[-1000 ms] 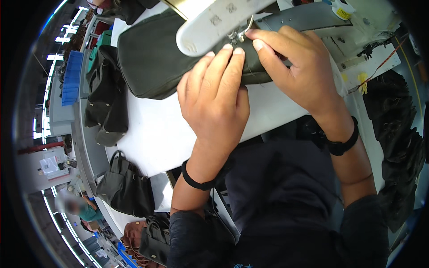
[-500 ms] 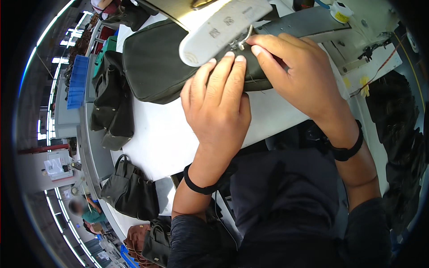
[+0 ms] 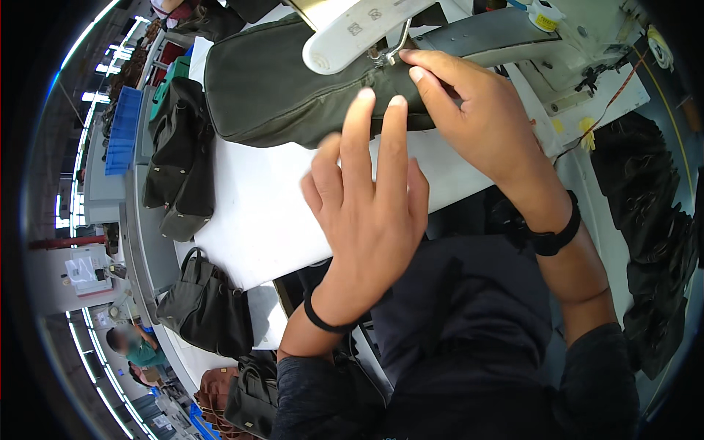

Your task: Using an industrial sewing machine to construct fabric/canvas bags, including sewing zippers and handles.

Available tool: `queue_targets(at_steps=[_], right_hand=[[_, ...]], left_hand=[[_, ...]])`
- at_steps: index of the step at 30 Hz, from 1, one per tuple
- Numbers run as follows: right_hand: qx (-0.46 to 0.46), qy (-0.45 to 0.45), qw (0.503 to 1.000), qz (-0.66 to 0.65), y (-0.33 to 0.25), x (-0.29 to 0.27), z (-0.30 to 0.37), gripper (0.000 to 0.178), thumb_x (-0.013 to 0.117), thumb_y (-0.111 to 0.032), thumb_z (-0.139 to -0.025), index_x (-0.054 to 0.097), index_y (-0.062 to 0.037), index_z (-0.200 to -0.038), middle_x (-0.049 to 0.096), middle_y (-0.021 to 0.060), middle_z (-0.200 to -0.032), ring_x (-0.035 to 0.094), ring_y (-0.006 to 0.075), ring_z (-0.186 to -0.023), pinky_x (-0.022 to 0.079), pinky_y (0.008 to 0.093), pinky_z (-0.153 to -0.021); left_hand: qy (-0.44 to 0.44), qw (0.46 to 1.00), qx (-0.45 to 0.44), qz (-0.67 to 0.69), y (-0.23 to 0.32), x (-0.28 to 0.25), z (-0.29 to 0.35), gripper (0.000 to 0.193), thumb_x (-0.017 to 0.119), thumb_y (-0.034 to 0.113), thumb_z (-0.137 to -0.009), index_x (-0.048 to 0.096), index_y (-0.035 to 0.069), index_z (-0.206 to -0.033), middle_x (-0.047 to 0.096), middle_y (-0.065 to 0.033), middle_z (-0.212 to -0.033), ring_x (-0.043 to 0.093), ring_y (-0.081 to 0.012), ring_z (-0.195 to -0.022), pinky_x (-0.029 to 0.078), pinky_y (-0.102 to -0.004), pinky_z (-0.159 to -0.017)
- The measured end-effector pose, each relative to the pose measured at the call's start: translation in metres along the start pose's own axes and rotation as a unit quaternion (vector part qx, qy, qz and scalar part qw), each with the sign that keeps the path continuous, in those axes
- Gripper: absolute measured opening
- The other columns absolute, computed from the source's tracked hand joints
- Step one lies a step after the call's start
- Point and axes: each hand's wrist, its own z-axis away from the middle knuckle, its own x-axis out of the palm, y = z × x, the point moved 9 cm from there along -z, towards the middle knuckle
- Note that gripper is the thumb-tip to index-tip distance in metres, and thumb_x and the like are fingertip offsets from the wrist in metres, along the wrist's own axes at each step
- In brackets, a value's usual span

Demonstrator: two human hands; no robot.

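Note:
A dark green bag (image 3: 257, 88) lies on its side, with its seam under the metal presser foot (image 3: 385, 57) of a pale sewing machine (image 3: 359, 33). My left hand (image 3: 367, 191) is raised in front of the bag, fingers spread and holding nothing. Beside the presser foot, the bent thumb and forefinger of my right hand (image 3: 477, 114) come close together at the bag's edge. Whatever lies between those fingertips is too small to tell. The curled fingers behind them are partly hidden.
More dark bags, one slumped (image 3: 180, 161) and one with handles (image 3: 205, 304), line the left of the white table (image 3: 257, 213). A blue crate (image 3: 122, 132) stands farther left. Dark pieces (image 3: 645, 235) hang at the right. A small white bottle (image 3: 545, 15) stands behind the machine arm.
My left hand has lifted off the bag and drawn back toward me, its fingers spreading. My right hand stays by the presser foot. The whole view has shifted slightly.

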Motion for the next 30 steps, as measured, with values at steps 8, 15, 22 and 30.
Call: queue_targets(at_steps=[8,15,22,30], right_hand=[[0.212,0.002,0.929,-0.304,0.009,0.031,0.035,0.023,0.069,-0.013,-0.103,0.059,-0.0019,-0.120,0.072,0.0042,-0.090,0.066,0.0059,-0.083,0.048,0.0220,-0.068],[0.284,-0.009,0.821,-0.496,0.029,0.064,0.046,0.028,0.061,-0.025,-0.109,0.066,0.0020,-0.109,0.075,0.0109,-0.100,0.072,0.0144,-0.094,0.056,0.0288,-0.087],[0.242,-0.011,0.869,-0.432,0.030,0.053,0.020,0.037,0.068,-0.022,-0.102,0.065,0.0004,-0.073,0.068,0.0038,-0.068,0.062,0.0076,-0.063,0.049,0.0248,-0.060],[0.257,0.001,0.859,-0.443,0.029,0.065,0.030,0.031,0.069,-0.017,-0.101,0.064,-0.0008,-0.075,0.069,0.0046,-0.069,0.063,0.0071,-0.063,0.050,0.0235,-0.059]], left_hand=[[-0.017,0.970,-0.037,0.240,-0.076,0.032,-0.036,0.030,0.054,0.010,-0.101,0.066,0.004,-0.128,0.052,-0.0236,-0.153,0.051,-0.0355,-0.141,0.036,-0.0435,-0.120],[-0.011,0.955,-0.031,0.294,-0.082,0.033,-0.040,0.034,0.069,0.001,-0.091,0.071,0.005,-0.125,0.063,-0.0176,-0.145,0.059,-0.0312,-0.136,0.044,-0.0414,-0.115],[0.062,0.969,0.079,0.227,-0.047,0.039,-0.022,0.058,0.073,-0.007,-0.077,0.064,0.003,-0.133,0.065,-0.0185,-0.139,0.056,-0.0428,-0.138,0.044,-0.0501,-0.118],[0.098,0.964,0.122,0.216,-0.063,0.035,-0.028,0.050,0.063,-0.016,-0.074,0.076,0.003,-0.118,0.076,-0.0147,-0.124,0.068,-0.0386,-0.123,0.054,-0.0466,-0.107]])
